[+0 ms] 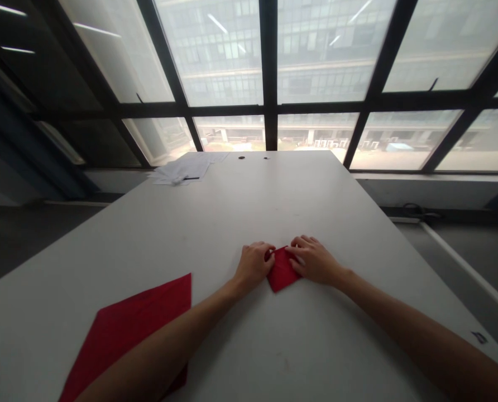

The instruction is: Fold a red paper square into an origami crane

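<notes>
A small piece of folded red paper (282,272) lies on the white table, turned so one corner points toward me. My left hand (255,262) pinches its left upper edge between thumb and fingers. On the opposite side, my right hand (311,259) grips the right upper edge, fingers curled and thumb resting on the paper. Both hands partly cover the paper's sides. A larger red sheet (135,315) lies flat at the lower left, and my left forearm passes over part of it.
White papers (182,168) are spread at the table's far left, with a dark pen-like item (191,178) on them. A round dark hole (241,158) and a small dark item (266,158) are near the far edge. A small dark mark (479,337) is at the right edge.
</notes>
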Action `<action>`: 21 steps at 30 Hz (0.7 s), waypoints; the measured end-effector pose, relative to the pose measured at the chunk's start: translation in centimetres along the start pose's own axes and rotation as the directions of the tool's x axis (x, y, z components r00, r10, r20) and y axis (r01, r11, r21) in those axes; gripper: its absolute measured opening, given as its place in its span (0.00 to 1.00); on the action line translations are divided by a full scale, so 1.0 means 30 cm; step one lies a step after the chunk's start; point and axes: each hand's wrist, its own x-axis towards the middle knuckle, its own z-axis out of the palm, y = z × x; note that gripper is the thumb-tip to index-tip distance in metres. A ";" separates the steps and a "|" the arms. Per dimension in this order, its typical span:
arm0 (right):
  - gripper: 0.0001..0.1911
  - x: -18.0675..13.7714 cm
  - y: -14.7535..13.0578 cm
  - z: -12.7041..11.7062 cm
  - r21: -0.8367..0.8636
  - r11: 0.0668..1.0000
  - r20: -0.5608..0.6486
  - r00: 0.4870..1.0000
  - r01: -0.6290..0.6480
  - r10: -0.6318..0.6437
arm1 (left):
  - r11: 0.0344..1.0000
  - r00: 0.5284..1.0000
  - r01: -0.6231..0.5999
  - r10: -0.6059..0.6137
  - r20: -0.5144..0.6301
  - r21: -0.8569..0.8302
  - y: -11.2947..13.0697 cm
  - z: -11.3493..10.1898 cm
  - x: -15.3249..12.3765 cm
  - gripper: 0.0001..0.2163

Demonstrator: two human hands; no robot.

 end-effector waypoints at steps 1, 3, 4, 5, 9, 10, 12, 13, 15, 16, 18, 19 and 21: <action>0.15 -0.002 0.004 0.002 0.000 1.000 -0.004 1.000 0.000 0.000 | 1.000 1.000 0.009 -0.009 -0.004 -0.004 -0.006 -0.003 0.005 0.09; 0.15 -0.004 0.008 0.010 -0.004 1.000 -0.015 1.000 -0.018 0.018 | 0.999 1.000 0.020 -0.020 -0.007 -0.026 -0.017 -0.007 0.013 0.08; 0.15 -0.003 0.010 0.013 -0.008 1.000 -0.021 0.999 -0.029 0.029 | 0.999 1.000 0.020 -0.021 -0.005 -0.035 -0.022 -0.009 0.016 0.08; 0.15 0.001 0.012 0.016 -0.013 0.999 -0.023 0.999 -0.035 0.035 | 0.999 1.000 0.018 -0.018 -0.004 -0.036 -0.026 -0.011 0.018 0.08; 0.16 0.053 0.033 0.021 -0.035 0.999 0.001 1.000 0.029 -0.029 | 0.999 0.999 0.029 -0.029 -0.024 0.016 -0.045 -0.023 0.030 0.08; 0.16 0.077 0.044 0.022 -0.036 0.998 0.007 0.999 0.054 -0.054 | 0.999 0.998 0.043 -0.041 -0.036 0.034 -0.054 -0.028 0.035 0.08; 0.16 0.131 0.067 0.027 -0.024 0.995 0.008 0.995 0.097 -0.097 | 0.995 0.995 0.076 -0.072 -0.062 0.065 -0.077 -0.040 0.049 0.09; 0.15 0.159 0.078 0.032 -0.008 0.993 0.005 0.993 0.114 -0.114 | 0.993 0.994 0.093 -0.087 -0.072 0.077 -0.091 -0.046 0.055 0.09; 0.15 0.209 0.097 0.045 0.032 0.989 -0.005 0.989 0.147 -0.147 | 0.988 0.990 0.123 -0.116 -0.082 0.093 -0.118 -0.055 0.065 0.09; 0.15 0.228 0.105 0.051 0.051 0.985 -0.009 0.986 0.165 -0.165 | 0.986 0.988 0.136 -0.128 -0.084 0.095 -0.130 -0.057 0.067 0.09; 0.15 0.252 0.115 0.064 0.075 0.978 -0.014 0.981 0.195 -0.194 | 0.984 0.986 0.153 -0.146 -0.081 0.094 -0.147 -0.058 0.070 0.09; 0.15 0.259 0.119 0.069 0.081 0.976 -0.014 0.979 0.204 -0.204 | 0.983 0.986 0.156 -0.149 -0.076 0.092 -0.152 -0.057 0.071 0.09; 0.15 0.266 0.127 0.073 0.084 0.974 -0.010 0.978 0.208 -0.208 | 0.984 0.987 0.153 -0.148 -0.058 0.090 -0.161 -0.054 0.078 0.09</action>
